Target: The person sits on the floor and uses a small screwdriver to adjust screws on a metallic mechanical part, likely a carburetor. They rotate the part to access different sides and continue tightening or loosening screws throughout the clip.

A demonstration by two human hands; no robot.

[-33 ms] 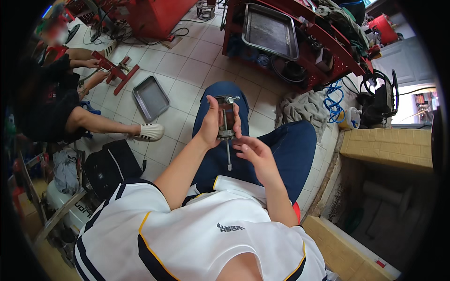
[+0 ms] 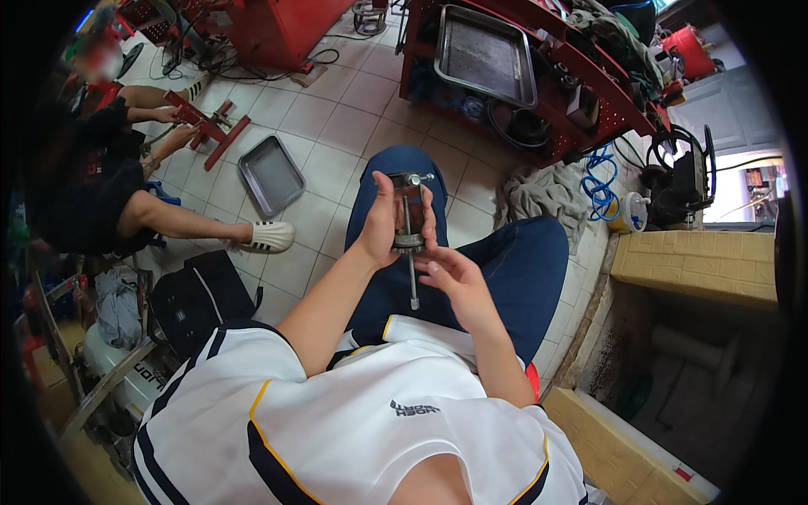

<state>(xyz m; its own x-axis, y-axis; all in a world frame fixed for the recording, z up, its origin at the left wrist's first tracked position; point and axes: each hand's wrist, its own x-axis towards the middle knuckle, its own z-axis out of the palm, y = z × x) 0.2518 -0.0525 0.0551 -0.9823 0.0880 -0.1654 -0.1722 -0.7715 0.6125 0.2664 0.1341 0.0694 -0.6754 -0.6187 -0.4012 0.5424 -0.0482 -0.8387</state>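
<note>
Left hand (image 2: 376,223) had fingers clamped round metal screw tool (image 2: 409,245), above blue-trousered left thigh (image 2: 370,295); right hand (image 2: 457,279) was just beside tool's rod (image 2: 413,282), fingers half-curled, slightly apart; contact was unclear.

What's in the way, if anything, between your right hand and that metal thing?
Nothing I can see. My right hand is right beside the rod of the metal tool; I can't tell whether its fingertips touch. My left hand holds the tool higher up.
</note>
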